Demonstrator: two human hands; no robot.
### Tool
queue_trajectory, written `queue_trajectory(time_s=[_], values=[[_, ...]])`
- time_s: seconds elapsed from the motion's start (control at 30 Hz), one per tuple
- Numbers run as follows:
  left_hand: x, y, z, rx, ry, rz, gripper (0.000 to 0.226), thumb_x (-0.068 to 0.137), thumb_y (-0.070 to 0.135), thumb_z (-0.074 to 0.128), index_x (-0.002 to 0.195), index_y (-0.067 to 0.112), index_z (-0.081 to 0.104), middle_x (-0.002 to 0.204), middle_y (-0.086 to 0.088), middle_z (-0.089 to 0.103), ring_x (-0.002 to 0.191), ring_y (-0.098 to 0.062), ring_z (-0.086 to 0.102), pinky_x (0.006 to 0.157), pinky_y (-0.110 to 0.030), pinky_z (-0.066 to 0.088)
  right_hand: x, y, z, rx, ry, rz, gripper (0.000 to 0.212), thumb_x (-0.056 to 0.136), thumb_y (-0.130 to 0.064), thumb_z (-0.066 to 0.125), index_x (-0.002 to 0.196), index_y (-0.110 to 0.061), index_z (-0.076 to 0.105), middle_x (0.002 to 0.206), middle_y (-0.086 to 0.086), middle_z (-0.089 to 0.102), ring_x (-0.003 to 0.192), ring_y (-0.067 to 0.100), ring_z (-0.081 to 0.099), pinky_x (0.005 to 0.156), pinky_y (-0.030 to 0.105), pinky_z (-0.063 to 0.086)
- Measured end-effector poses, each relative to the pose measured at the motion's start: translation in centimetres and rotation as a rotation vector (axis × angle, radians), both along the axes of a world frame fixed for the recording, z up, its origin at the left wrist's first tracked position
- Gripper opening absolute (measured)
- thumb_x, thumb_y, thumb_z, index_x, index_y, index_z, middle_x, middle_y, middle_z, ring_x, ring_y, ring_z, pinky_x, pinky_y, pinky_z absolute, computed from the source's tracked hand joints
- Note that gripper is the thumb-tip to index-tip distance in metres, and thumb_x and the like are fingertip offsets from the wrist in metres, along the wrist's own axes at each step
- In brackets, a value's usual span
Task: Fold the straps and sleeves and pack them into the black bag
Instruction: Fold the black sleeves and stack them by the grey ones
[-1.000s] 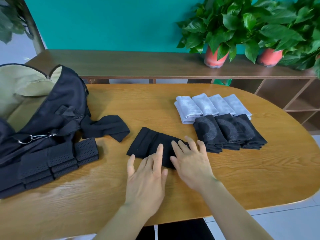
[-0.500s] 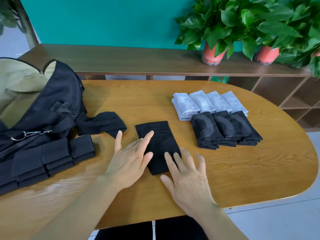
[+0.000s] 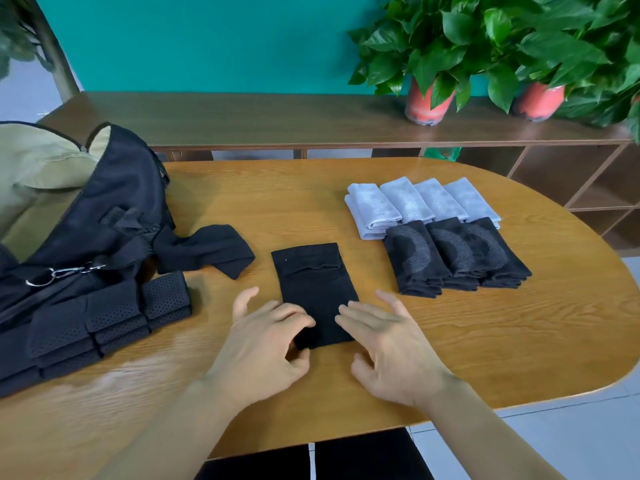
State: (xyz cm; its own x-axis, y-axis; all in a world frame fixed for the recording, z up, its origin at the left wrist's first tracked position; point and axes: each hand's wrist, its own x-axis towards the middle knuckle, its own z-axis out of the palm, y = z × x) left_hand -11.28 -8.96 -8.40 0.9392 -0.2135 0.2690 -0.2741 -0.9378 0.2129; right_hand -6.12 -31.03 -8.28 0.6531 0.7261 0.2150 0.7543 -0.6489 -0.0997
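Remote: Both hands have drawn back to the near end of the black sleeve (image 3: 313,292). Half a second ago my left one lay flat across it. The sleeve has swung round too, from crosswise a second ago to lengthwise, pointing away from me.

Floor: What are the hands doing?

Remote: On the head camera, the left hand (image 3: 266,344) has its fingers and thumb curled, pinching the near left corner. The right hand (image 3: 384,344) is spread with its fingers almost straight. Its tips touch the near right edge and it grips nothing.

Floor: How much room have you got?

Remote: I see bare wood on both sides. To the left, a strip of table (image 3: 519,341) separates it from the loose sleeve (image 3: 207,249) crumpled against the black bag (image 3: 104,216). The perforated straps (image 3: 114,317) sit folded in front of that bag. To the right, another strip runs up to the patterned black sleeves (image 3: 457,258), with the grey sleeves (image 3: 422,202) in a row just behind them. The table's near edge runs under my wrists, and its rounded end lies well beyond the folded stacks.

Floor: And the sleeve itself?

Remote: It lies mid-table, a flat, matte black rectangle. A slightly wavy layer edge crosses it near the far end, and there is a tiny white speck by the far left corner.
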Motion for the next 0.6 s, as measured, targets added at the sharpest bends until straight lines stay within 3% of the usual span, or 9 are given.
queue_trajectory(time_s=[0.1, 0.23, 0.33, 0.47, 0.6], values=[[0.7, -0.2, 0.1, 0.015, -0.013, 0.024, 0.031, 0.063, 0.024, 0.077, 0.091, 0.033, 0.071, 0.093, 0.021, 0.066, 0.079, -0.001, 0.061, 0.109, -0.045, 0.017, 0.1, 0.0, 0.0, 0.001, 0.094, -0.043, 0.06, 0.067, -0.024, 0.055, 0.126, -0.016, 0.064, 0.13, -0.003, 0.062, 0.126, 0.009, 0.053, 0.119, 0.036, 0.02], [1.0, -0.6, 0.0, -0.071, -0.056, 0.113, 0.02, 0.074, 0.023, 0.078, 0.089, 0.032, 0.069, 0.088, 0.019, 0.067, 0.075, -0.002, 0.063, 0.103, -0.042, 0.023, 0.4, 0.4, -0.2, 0.139, 0.134, -0.089, 0.054, 0.07, -0.015, 0.06, 0.124, -0.018, 0.065, 0.122, -0.007, 0.066, 0.117, 0.006, 0.056, 0.113, 0.032, 0.031], [1.2, -0.8, 0.2, -0.193, 0.02, 0.259, 0.005, 0.09, 0.038, 0.063, 0.093, 0.035, 0.061, 0.074, 0.019, 0.062, 0.07, 0.001, 0.056, 0.096, -0.036, 0.024, 0.8, 0.7, -0.5, 0.358, 0.17, -0.217, 0.038, 0.077, -0.013, 0.072, 0.115, -0.019, 0.069, 0.106, -0.011, 0.069, 0.102, 0.004, 0.058, 0.097, 0.027, 0.044], [2.1, -0.8, 0.7, -0.266, 0.114, 0.361, 0.015, 0.097, 0.049, 0.045, 0.087, 0.037, 0.047, 0.07, 0.013, 0.056, 0.069, -0.002, 0.05, 0.09, -0.031, 0.021, 1.8, 1.8, 0.7, 0.601, 0.472, -0.489, 0.002, 0.087, -0.025, 0.07, 0.086, -0.027, 0.069, 0.083, -0.017, 0.062, 0.084, 0.004, 0.057, 0.077, 0.019, 0.045], [3.4, -0.5, 0.9, -0.293, 0.157, 0.444, 0.024, 0.097, 0.049, 0.045, 0.079, 0.034, 0.048, 0.069, 0.01, 0.058, 0.072, -0.004, 0.05, 0.085, -0.032, 0.02, 3.0, 2.8, 0.7, 0.514, 0.497, -0.597, 0.023, 0.093, -0.034, 0.061, 0.073, -0.023, 0.058, 0.073, -0.006, 0.057, 0.079, 0.012, 0.054, 0.077, 0.03, 0.045]])
